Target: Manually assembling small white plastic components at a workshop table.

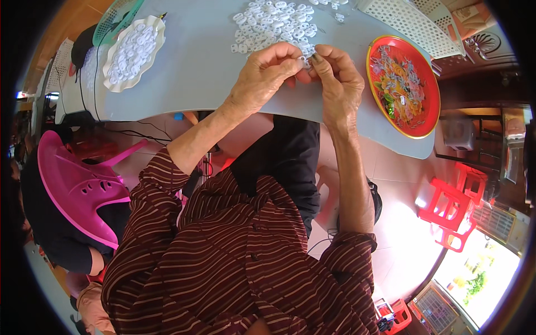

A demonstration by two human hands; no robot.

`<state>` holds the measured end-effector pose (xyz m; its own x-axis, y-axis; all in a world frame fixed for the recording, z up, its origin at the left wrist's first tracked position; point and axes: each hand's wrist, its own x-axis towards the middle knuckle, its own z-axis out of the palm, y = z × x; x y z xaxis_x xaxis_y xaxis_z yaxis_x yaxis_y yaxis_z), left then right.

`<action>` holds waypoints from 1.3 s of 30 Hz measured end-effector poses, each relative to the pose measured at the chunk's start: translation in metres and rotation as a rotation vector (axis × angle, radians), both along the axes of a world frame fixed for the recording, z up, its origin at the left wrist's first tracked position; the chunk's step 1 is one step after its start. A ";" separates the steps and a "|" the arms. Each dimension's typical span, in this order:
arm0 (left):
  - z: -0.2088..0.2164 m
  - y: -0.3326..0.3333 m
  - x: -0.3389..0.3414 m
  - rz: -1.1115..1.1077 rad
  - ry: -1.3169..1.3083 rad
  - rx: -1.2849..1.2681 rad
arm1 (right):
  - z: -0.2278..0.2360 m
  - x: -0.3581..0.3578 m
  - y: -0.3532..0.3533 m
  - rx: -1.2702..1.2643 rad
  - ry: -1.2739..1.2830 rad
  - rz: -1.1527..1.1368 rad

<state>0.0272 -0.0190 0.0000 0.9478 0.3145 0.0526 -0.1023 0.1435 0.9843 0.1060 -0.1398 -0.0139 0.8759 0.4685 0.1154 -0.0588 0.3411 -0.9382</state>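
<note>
My left hand (263,75) and my right hand (339,78) meet over the near edge of the grey-blue table. Thumb and fingers of the left pinch a small white oval plastic piece (304,61), mostly covered by the fingertips. Against it, the right thumb and forefinger are pressed together; what they hold is too small to make out. Just beyond the hands lies a loose pile of similar white oval pieces (272,25). To the right sits a round red tray (430,106) with a gold rim and flower pattern, strewn with small thin greyish pieces.
At the left of the table stands a white scalloped dish (115,87) heaped with white pieces, beside a green basket (106,25). A white perforated basket (410,25) is at the far right. A pink chair (67,184) and red stools (446,206) stand on the floor.
</note>
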 end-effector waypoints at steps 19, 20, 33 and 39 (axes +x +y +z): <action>-0.007 -0.003 0.005 0.063 0.026 0.045 | -0.002 -0.003 0.002 -0.062 -0.074 -0.071; -0.008 -0.004 0.006 0.067 0.041 0.064 | -0.002 -0.003 0.001 -0.064 -0.074 -0.068; -0.007 -0.005 0.005 0.064 0.071 0.126 | -0.004 -0.003 0.000 -0.051 -0.122 -0.040; -0.006 -0.005 0.003 0.078 0.064 0.123 | -0.003 0.003 -0.002 -0.124 -0.151 0.024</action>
<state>0.0304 -0.0237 -0.0060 0.9235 0.3819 0.0357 -0.0449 0.0153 0.9989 0.1088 -0.1414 -0.0169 0.8413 0.5080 0.1845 0.0786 0.2227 -0.9717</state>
